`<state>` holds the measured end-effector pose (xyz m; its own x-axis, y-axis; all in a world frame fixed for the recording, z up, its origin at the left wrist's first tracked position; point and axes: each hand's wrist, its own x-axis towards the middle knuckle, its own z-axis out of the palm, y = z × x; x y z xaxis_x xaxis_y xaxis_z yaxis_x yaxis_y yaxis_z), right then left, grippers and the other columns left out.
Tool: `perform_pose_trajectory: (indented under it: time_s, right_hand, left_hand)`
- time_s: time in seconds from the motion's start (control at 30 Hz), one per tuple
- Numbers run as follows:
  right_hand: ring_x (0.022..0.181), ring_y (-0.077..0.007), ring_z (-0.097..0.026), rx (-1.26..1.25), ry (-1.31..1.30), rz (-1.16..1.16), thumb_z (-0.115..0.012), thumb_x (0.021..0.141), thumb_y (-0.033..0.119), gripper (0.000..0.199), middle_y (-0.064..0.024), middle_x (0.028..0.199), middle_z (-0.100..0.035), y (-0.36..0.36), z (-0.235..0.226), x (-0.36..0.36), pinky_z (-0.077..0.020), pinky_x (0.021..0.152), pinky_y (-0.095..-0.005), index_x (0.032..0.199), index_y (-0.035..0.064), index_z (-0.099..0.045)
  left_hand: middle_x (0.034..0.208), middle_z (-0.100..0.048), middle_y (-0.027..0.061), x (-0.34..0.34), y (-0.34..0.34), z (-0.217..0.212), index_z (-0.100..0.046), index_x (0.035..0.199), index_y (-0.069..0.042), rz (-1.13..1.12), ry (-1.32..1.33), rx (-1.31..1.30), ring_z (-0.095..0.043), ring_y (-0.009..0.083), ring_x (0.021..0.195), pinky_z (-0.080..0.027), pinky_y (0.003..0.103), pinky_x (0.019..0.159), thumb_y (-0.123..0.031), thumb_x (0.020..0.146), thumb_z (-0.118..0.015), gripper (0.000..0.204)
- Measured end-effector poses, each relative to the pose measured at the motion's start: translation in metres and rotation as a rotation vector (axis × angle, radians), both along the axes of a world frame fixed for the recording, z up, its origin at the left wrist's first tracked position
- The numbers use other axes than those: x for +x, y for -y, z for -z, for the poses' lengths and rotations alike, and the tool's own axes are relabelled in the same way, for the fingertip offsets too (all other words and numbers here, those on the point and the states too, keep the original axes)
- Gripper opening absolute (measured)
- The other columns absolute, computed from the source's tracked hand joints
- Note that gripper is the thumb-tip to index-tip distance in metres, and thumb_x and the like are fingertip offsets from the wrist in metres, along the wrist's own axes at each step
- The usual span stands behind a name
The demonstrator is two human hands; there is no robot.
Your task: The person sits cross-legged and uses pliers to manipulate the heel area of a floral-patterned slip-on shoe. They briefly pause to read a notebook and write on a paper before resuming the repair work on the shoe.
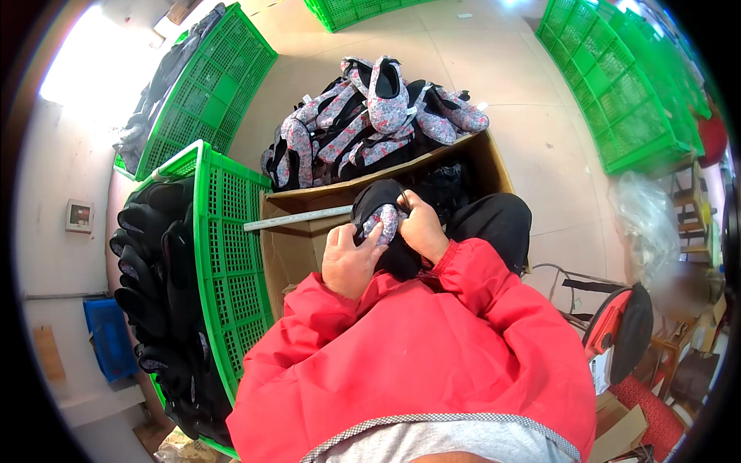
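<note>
Over the near side of a cardboard box (287, 258), I hold a black shoe with a floral lining (380, 222) between my two hands. My left hand (351, 258) presses its fingers on the floral part. The right hand (423, 226) pinches the shoe's black edge between thumb and fingers. A pale flat bar (297, 218) lies across the box, its far end reaching the shoe. Beyond the box, a heap of floral shoes with black linings (386, 104) rests on the floor. Dark plastic (444, 185) shows inside the box.
To my left stands a green crate (231, 255) full of black shoes (147, 270); behind it is another green crate (204, 96) with grey items. More green crates (606, 92) stand far right. Clear plastic (648, 224) and a round red-and-black seat (617, 332) are at right.
</note>
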<state>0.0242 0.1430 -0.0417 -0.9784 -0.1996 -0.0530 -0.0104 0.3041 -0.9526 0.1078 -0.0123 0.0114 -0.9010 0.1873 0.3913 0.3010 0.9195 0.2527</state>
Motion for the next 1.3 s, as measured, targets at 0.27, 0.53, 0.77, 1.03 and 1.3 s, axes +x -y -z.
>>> perform_pose_trajectory:
  time_s: [0.27, 0.53, 0.77, 1.03, 1.3]
  right_hand:
    - [0.092, -0.0399, -0.064, -0.002, 0.037, -0.014, -0.062, 0.077, 0.007, 0.033, -0.0232, 0.098, -0.066, -0.011, -0.003, 0.001, -0.0506, 0.08, -0.0403, 0.109, -0.0011, -0.058]
    - [0.093, -0.0457, -0.057, -0.038, -0.002, -0.084, -0.058, 0.076, 0.007, 0.021, -0.025, 0.093, -0.062, 0.008, 0.003, 0.007, -0.0461, 0.079, -0.0486, 0.096, -0.0001, -0.053]
    - [0.091, -0.045, -0.057, -0.062, 0.052, -0.051, -0.059, 0.076, 0.006, 0.02, -0.0244, 0.092, -0.061, 0.017, -0.004, 0.01, -0.0459, 0.078, -0.0473, 0.094, 0.0001, -0.053]
    - [0.088, -0.0411, -0.062, -0.123, 0.06, -0.057, -0.06, 0.075, 0.005, 0.028, -0.0226, 0.092, -0.064, 0.007, 0.021, 0.026, -0.0489, 0.076, -0.0409, 0.102, -0.0007, -0.057]
    - [0.099, -0.0207, -0.063, -0.418, 0.315, -0.077, -0.065, 0.075, -0.001, 0.046, -0.0098, 0.108, -0.067, -0.008, 0.014, 0.02, -0.0486, 0.088, -0.0311, 0.121, 0.0001, -0.058]
  left_hand:
    - [0.097, -0.051, 0.0106, -0.035, -0.002, 0.025, -0.073, 0.11, -0.014, -0.009, -0.048, -0.041, -0.052, 0.0318, 0.092, -0.047, 0.04, 0.081, -0.021, 0.076, -0.076, 0.035]
    - [0.089, -0.053, 0.0109, -0.104, 0.024, 0.04, -0.067, 0.075, -0.006, -0.063, -0.054, -0.162, -0.052, 0.0305, 0.086, -0.045, 0.041, 0.073, -0.011, 0.079, -0.065, 0.006]
    - [0.093, -0.063, 0.009, -0.134, 0.03, 0.059, -0.072, 0.08, -0.008, -0.177, 0.342, -0.611, -0.065, 0.0251, 0.088, -0.052, 0.039, 0.069, -0.015, 0.083, -0.06, 0.015]
    - [0.088, -0.062, 0.01, -0.104, 0.032, 0.039, -0.073, 0.076, -0.01, 0.003, 0.294, -0.618, -0.064, 0.0248, 0.082, -0.052, 0.036, 0.071, -0.014, 0.079, -0.06, 0.013]
    - [0.085, -0.059, 0.007, -0.071, 0.047, 0.009, -0.071, 0.104, -0.011, 0.217, -0.033, -0.044, -0.06, 0.0257, 0.077, -0.05, 0.037, 0.07, -0.01, 0.076, -0.065, 0.028]
